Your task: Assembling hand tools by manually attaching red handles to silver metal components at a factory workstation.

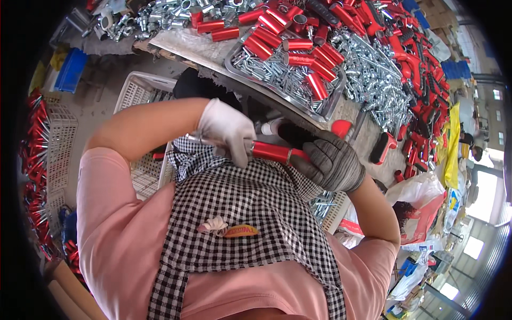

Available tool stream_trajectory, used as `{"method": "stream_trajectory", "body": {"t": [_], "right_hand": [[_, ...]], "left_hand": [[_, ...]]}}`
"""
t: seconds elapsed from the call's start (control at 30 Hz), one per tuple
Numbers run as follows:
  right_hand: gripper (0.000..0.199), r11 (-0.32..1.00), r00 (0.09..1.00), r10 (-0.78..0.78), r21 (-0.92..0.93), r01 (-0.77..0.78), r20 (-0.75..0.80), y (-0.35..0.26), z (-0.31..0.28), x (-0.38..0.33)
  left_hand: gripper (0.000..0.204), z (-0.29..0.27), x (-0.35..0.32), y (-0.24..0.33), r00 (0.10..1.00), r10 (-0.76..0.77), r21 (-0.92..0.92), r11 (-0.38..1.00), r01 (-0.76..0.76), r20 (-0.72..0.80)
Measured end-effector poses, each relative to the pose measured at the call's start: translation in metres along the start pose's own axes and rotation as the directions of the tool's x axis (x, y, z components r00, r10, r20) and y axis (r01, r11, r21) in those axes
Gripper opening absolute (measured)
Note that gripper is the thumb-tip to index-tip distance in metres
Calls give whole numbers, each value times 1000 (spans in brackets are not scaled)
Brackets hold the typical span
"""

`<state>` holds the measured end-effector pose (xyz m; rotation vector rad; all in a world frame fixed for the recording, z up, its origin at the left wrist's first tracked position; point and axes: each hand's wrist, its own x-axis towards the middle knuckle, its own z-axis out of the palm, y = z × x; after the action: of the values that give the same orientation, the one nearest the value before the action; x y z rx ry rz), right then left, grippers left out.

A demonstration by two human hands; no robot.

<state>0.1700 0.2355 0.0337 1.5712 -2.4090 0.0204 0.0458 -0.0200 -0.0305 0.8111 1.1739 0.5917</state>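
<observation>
Left hand (230,133): grip closed round silver shaft (198,140). Red tube (271,152): between hands, off worktop's (200,47) near edge. Right hand (330,164): clamped on tube's right end. Step (judged): two-handed fitting, probably; next move calls for steady, aligned hold.

- We see a slim red metal tube (272,151), smooth and glossy.
- The white left-hand cloth glove (229,128) looks soft and matt; the grey right-hand knitted glove (337,166) shows rougher, ribbed yarn.
- The black-and-white checked cloth apron (240,200) is matt (we see it softly creased).
- Short red metal cylinders (258,47) shine brightly, as does the silver rectangular metal tray (326,113).
- We find the white latticed plastic basket (146,80) dull, the blue plastic bin (71,71) smoother.
</observation>
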Motion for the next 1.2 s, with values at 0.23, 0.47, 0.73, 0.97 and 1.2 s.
{"method": "stream_trajectory", "body": {"t": [0.23, 0.47, 0.73, 0.97, 1.2], "right_hand": [[35, 55, 475, 710, 632, -773, 519, -34, 18, -5], [40, 878, 883, 416, 156, -453, 219, -30, 29, -21], [38, -414, 272, 725, 715, -563, 633, -36, 34, -17], [36, 575, 643, 729, 299, -762, 235, -45, 53, -18], [44, -652, 241, 569, 610, -450, 786, -43, 45, -23]], "left_hand": [[18, 22, 16, 10, 472, 591, 756, 481, 445, -654], [28, 10, 34, -5, 972, 106, 304, 952, -39, -210], [22, 12, 45, -3, 507, 574, 763, 535, 362, -643], [19, 6, 57, -12, 773, 233, 699, 626, 344, -589], [19, 11, 58, -16, 562, 494, 712, 649, 269, -663]]}}
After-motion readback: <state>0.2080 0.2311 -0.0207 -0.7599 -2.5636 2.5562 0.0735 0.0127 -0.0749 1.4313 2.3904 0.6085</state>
